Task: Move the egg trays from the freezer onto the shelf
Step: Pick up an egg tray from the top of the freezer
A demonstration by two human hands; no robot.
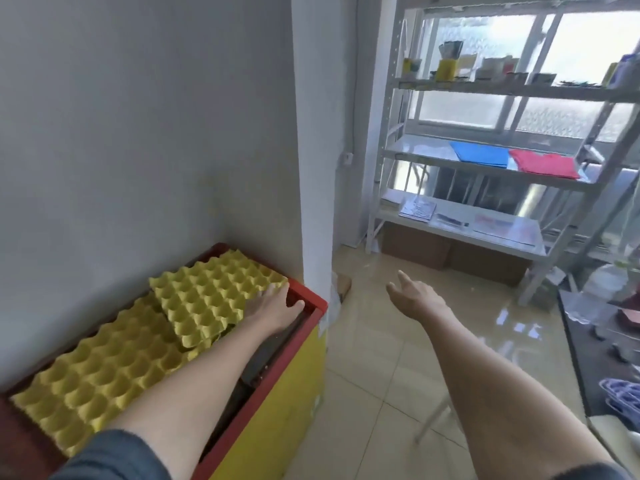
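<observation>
Our left hand (275,308), low in the centre-left of the frame, lies flat on the near right corner of the top yellow egg tray (211,296). The fingers are nearly straight and spread over the tray's cups, and the thumb reaches out to the red rim of the freezer (313,299). We cannot tell whether any fingertip hooks under the tray's edge.

Our right hand (415,296), right of centre, hangs in the air above the tiled floor (381,375), well apart from the trays. It is open, fingers loosely extended toward the upper left, and holds nothing.

The chest freezer fills the lower left of the frame, yellow-fronted with a red frame, pushed against the grey wall. On its top the upper tray sits skewed, overlapping a second layer of yellow egg trays (100,368) that stretches toward the bottom left corner.

In the upper right stands the white metal shelf (485,164) before a window. Its middle level carries a blue folded sheet (481,154) beside a red one (543,164). The level above holds small containers, too blurred for us to name, and the lowest level holds papers. Cardboard boxes (450,251) sit on the floor beneath it.
</observation>
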